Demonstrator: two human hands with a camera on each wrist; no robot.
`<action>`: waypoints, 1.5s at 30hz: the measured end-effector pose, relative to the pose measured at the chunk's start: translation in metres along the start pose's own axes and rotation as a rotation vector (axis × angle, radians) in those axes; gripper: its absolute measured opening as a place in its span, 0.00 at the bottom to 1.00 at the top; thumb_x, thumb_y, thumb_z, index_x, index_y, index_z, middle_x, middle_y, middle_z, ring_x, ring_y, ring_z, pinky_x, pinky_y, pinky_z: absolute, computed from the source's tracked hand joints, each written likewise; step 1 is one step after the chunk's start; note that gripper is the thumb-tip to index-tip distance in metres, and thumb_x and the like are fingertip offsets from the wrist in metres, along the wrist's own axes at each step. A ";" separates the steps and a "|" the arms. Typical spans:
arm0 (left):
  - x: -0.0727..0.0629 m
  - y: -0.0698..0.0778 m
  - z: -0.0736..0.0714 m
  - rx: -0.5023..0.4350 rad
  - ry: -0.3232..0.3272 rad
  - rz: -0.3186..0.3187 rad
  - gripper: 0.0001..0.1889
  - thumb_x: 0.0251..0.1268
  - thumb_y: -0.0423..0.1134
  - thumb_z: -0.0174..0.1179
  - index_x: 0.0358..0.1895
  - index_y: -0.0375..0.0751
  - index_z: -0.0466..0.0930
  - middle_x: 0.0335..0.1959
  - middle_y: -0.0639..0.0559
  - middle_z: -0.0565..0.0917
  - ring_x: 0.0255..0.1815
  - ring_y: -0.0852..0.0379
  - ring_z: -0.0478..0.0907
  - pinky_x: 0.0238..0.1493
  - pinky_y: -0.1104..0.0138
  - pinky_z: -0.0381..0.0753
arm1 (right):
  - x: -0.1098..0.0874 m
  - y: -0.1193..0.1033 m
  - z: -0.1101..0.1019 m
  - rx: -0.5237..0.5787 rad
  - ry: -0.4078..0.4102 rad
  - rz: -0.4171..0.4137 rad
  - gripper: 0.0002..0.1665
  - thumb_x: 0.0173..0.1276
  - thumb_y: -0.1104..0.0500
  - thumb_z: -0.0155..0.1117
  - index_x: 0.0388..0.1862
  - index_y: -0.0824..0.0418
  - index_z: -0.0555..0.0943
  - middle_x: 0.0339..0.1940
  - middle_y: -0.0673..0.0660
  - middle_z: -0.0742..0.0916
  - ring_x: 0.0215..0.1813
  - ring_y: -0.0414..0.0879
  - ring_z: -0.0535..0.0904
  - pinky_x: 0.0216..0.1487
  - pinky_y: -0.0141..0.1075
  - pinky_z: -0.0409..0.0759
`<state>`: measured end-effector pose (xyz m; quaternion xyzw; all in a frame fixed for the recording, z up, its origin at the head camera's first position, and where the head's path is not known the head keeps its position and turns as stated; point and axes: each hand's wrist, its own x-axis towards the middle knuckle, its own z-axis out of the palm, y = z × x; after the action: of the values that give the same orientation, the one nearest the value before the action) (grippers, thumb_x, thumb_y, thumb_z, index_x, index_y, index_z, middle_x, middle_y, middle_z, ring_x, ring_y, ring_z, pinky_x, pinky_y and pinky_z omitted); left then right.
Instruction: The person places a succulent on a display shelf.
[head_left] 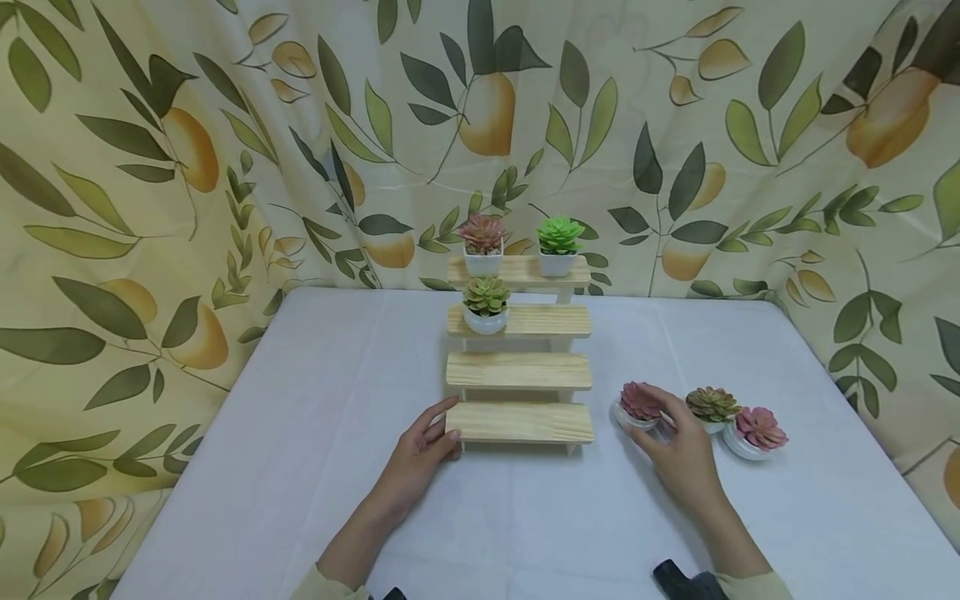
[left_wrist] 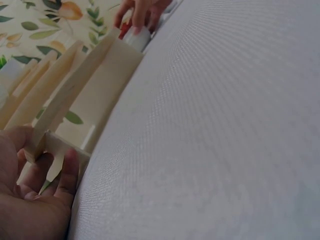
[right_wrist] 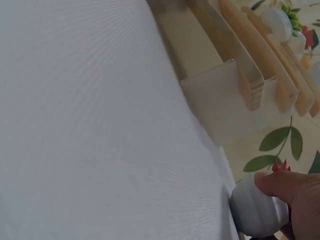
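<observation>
A stepped wooden plant stand (head_left: 521, 422) stands mid-table, its tiers rising toward the back. My left hand (head_left: 416, 462) holds the left end of its lowest step; in the left wrist view the thumb and fingers (left_wrist: 67, 172) are round that corner. To the right of the stand, my right hand (head_left: 686, 458) grips a dusky-pink potted succulent (head_left: 640, 402) by its round white pot (right_wrist: 255, 205). The pot is close over the tablecloth, thumb against its side in the right wrist view. The hand hides part of the plant.
Right of that hand sit a brownish-green succulent (head_left: 712, 404) and a pink succulent (head_left: 759, 429) in white pots. On the stand's top step are a reddish succulent (head_left: 483, 235) and a bright green one (head_left: 558, 237); a yellow-green one (head_left: 486, 297) is one step lower. A patterned curtain (head_left: 480, 108) hangs behind.
</observation>
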<state>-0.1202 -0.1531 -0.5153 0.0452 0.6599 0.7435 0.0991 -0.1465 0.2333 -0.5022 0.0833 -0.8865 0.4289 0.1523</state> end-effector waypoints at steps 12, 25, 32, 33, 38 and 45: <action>0.001 0.002 -0.003 0.017 0.013 0.000 0.28 0.78 0.34 0.59 0.78 0.53 0.67 0.67 0.41 0.78 0.49 0.50 0.80 0.53 0.62 0.83 | 0.006 0.002 0.006 0.058 0.000 0.001 0.42 0.61 0.72 0.78 0.73 0.61 0.73 0.66 0.58 0.80 0.65 0.28 0.69 0.62 0.20 0.68; 0.000 0.002 -0.003 0.005 0.012 0.000 0.29 0.79 0.33 0.59 0.78 0.54 0.67 0.68 0.41 0.78 0.51 0.49 0.79 0.53 0.61 0.83 | 0.004 -0.002 0.006 0.055 0.051 0.051 0.42 0.64 0.67 0.78 0.75 0.56 0.72 0.67 0.55 0.78 0.65 0.32 0.70 0.64 0.23 0.69; 0.000 0.001 -0.003 0.017 0.010 -0.002 0.28 0.79 0.34 0.59 0.78 0.54 0.67 0.67 0.42 0.79 0.49 0.49 0.80 0.53 0.62 0.83 | 0.002 -0.009 0.004 0.121 0.097 0.061 0.45 0.63 0.67 0.78 0.77 0.53 0.71 0.68 0.55 0.76 0.67 0.37 0.70 0.65 0.26 0.71; 0.000 0.001 -0.003 0.018 0.010 -0.002 0.28 0.79 0.34 0.59 0.78 0.55 0.67 0.67 0.42 0.79 0.50 0.49 0.80 0.53 0.62 0.83 | 0.002 -0.010 0.004 0.131 0.102 0.059 0.45 0.63 0.68 0.78 0.77 0.53 0.71 0.69 0.55 0.75 0.66 0.38 0.70 0.64 0.26 0.71; 0.000 0.001 -0.002 0.020 0.001 0.002 0.28 0.79 0.34 0.59 0.78 0.54 0.67 0.68 0.42 0.78 0.50 0.49 0.80 0.54 0.61 0.83 | 0.002 -0.013 0.003 0.141 0.099 0.057 0.44 0.64 0.67 0.78 0.77 0.53 0.71 0.69 0.55 0.75 0.66 0.38 0.70 0.64 0.25 0.70; 0.000 0.000 -0.001 0.016 -0.002 0.005 0.29 0.79 0.35 0.60 0.78 0.53 0.67 0.68 0.42 0.78 0.49 0.50 0.79 0.54 0.61 0.83 | 0.007 -0.018 -0.003 0.112 0.099 0.032 0.44 0.62 0.68 0.79 0.75 0.54 0.72 0.67 0.53 0.76 0.66 0.37 0.70 0.61 0.21 0.71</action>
<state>-0.1208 -0.1541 -0.5158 0.0484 0.6657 0.7382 0.0977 -0.1470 0.2243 -0.4845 0.0564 -0.8538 0.4836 0.1842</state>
